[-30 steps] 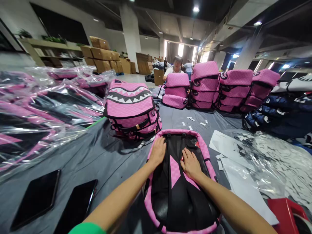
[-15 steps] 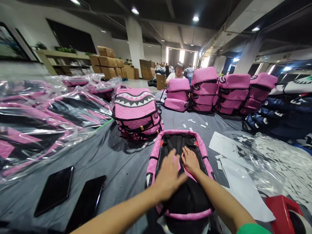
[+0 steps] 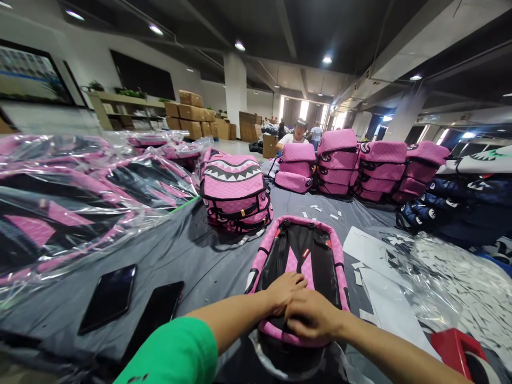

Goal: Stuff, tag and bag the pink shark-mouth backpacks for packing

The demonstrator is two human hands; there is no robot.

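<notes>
A pink and black backpack [image 3: 294, 248] lies with its strap side up, a pink panel and a small red label showing between the straps. My left hand [image 3: 285, 292] rests across its lower middle, fingers lying on the panel. Just below and overlapping it is my right hand [image 3: 312, 314], its fingers curled near the backpack's lower end. Whatever those curled fingers hold is hidden. A clear plastic bag [image 3: 266, 354] shows under the near end of the backpack.
Two dark phones [image 3: 108, 298] lie left. Plastic-wrapped backpacks [image 3: 72, 213] fill the far left. A pink backpack stack [image 3: 236, 194] stands ahead; more pink stacks [image 3: 338, 160] line the back, a person [image 3: 296, 133] behind them. Right are white sheets [image 3: 384, 298] and a red tape dispenser [image 3: 454, 346].
Both hands have moved from the upper middle of the backpack toward its near end and now overlap. The right fingers have curled. The camera view has shifted slightly.
</notes>
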